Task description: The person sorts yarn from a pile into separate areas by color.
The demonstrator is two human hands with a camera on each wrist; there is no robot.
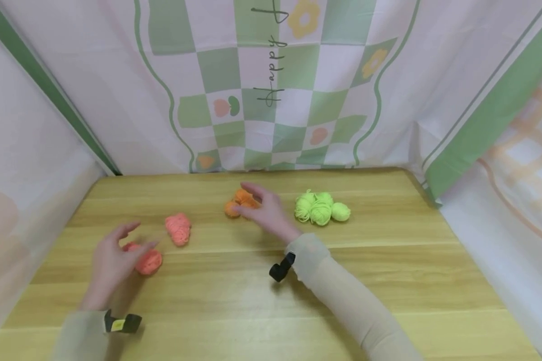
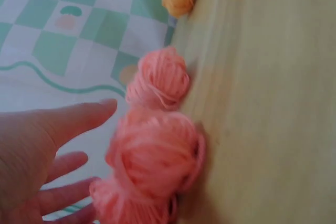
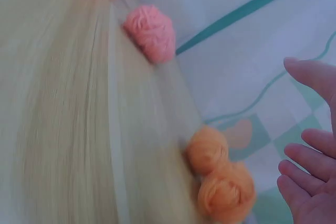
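My left hand (image 1: 110,263) hovers over coral-pink yarn balls (image 1: 149,261) at the table's left, thumb and fingers spread apart. The left wrist view shows those pink balls (image 2: 155,153) beside the fingers, with a gap between thumb and yarn. Another pink yarn piece (image 1: 178,229) lies just to the right. Toward the back middle, my right hand (image 1: 266,210) reaches over orange yarn balls (image 1: 241,200) and partly hides them. In the right wrist view its fingers stand apart from the orange balls (image 3: 228,192), with nothing held.
Lime-green yarn balls (image 1: 320,208) sit together right of my right hand. All the yarn lies on a wooden table (image 1: 235,311). A checkered green-and-white cloth (image 1: 262,75) hangs behind the back edge, and pale cloths hang at both sides.
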